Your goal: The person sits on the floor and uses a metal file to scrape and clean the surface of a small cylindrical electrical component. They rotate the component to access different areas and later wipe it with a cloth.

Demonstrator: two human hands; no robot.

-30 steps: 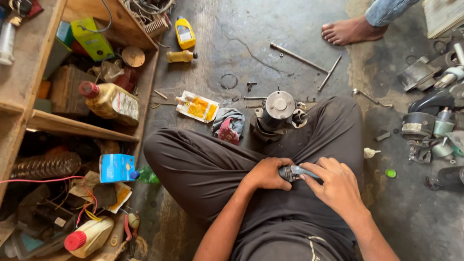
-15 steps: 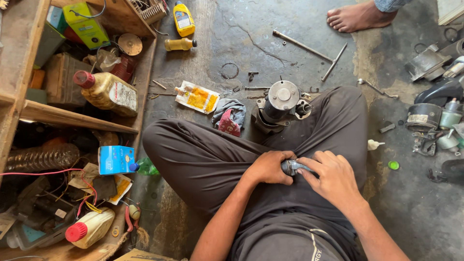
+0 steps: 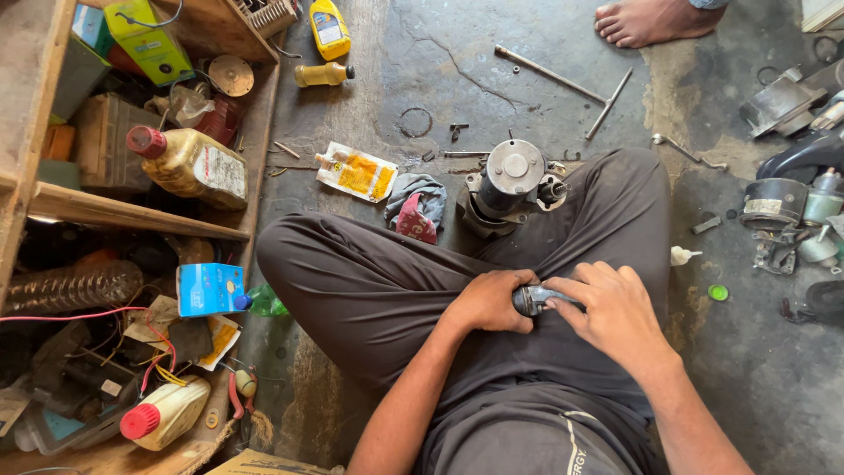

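A small metal part [image 3: 534,299] is gripped over the lap by the closed left hand [image 3: 489,302] and right hand [image 3: 615,310] (both closed on it); the motor [image 3: 510,180] is left untouched on the floor [image 3: 422,62].

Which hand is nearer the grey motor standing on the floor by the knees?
Right. The right hand lies below and slightly right of the grey motor; the left hand sits below it, marginally farther.
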